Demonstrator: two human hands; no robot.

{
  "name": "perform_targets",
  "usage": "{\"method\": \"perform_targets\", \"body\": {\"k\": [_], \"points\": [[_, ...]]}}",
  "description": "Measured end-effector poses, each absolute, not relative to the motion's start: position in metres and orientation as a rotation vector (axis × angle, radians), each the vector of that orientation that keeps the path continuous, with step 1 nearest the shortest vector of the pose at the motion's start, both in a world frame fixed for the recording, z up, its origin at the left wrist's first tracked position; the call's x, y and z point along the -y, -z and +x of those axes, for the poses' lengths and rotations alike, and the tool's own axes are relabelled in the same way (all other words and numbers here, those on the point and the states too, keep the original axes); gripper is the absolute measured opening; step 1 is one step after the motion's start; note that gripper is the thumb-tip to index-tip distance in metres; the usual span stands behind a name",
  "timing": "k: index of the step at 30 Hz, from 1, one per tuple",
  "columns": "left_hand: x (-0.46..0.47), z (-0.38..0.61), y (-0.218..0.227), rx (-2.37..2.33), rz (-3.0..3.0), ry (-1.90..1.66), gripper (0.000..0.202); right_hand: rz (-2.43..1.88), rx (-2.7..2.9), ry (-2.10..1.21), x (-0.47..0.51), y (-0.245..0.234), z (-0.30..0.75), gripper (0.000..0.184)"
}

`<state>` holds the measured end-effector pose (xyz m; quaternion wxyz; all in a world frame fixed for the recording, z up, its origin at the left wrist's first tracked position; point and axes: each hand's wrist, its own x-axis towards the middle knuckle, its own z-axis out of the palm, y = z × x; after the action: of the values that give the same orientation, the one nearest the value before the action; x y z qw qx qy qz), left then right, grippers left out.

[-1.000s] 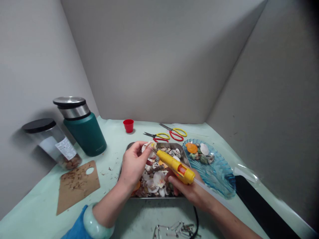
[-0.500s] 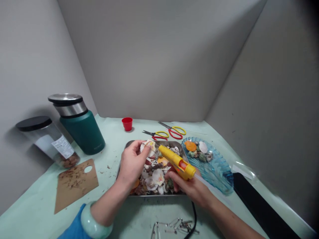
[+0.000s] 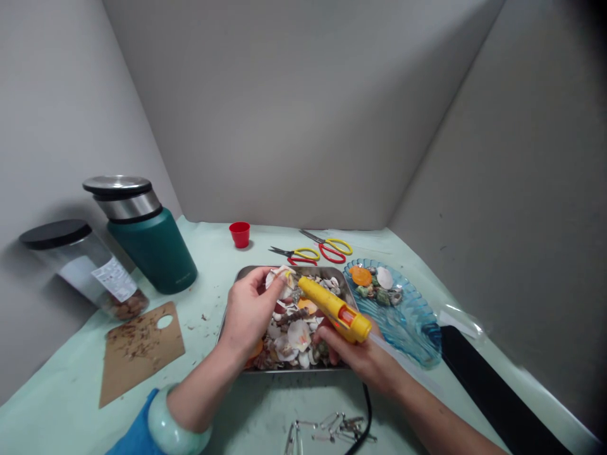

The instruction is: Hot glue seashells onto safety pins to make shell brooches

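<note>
My left hand (image 3: 249,311) pinches a pale seashell (image 3: 281,276) over the far left part of a steel tray (image 3: 232,309) heaped with mixed shells. A yellow glue gun (image 3: 332,308) lies gripped in my right hand (image 3: 353,357), its nozzle touching or nearly touching that shell. A clear glue stick pokes out of the gun's back toward the lower right. The gun's black cord (image 3: 364,417) drops off toward the table's near edge.
A blue glass dish (image 3: 412,328) with a few shells sits right of the tray. Two scissors (image 3: 315,251) and a red cup (image 3: 239,234) lie behind. A green flask (image 3: 142,237), a clear jar (image 3: 85,268) and a cardboard piece (image 3: 140,347) stand left. Metal clips (image 3: 327,430) lie near.
The glue gun's nozzle drew back from the shell, then returned to it. My left hand keeps holding the shell in about the same place. The view has shifted slightly.
</note>
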<state>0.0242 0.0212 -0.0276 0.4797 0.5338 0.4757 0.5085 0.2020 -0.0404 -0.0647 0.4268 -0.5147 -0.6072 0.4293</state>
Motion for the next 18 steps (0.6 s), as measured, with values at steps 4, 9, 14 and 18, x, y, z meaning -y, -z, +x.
{"method": "perform_targets", "body": {"k": [4,9,14,18], "points": [[-0.0213,0.0238,0.0262,-1.190,1.287,-1.258,0.028,-1.291,1.536,-1.096,0.0404,0.0681,0.2033,0.022],[-0.0204,0.0230,0.0247,-1.197,1.304,-1.239,0.030,-1.295,1.512,-1.095,0.0404,0.0688,0.2025,0.023],[-0.0207,0.0231,0.0258,-1.201,1.312,-1.238,0.030,-1.304,1.503,-1.078,0.0401,0.0667,0.2016,0.025],[-0.0211,0.0237,0.0261,-1.202,1.300,-1.255,0.029,-1.297,1.500,-1.101,0.0399,0.0694,0.2021,0.026]]}}
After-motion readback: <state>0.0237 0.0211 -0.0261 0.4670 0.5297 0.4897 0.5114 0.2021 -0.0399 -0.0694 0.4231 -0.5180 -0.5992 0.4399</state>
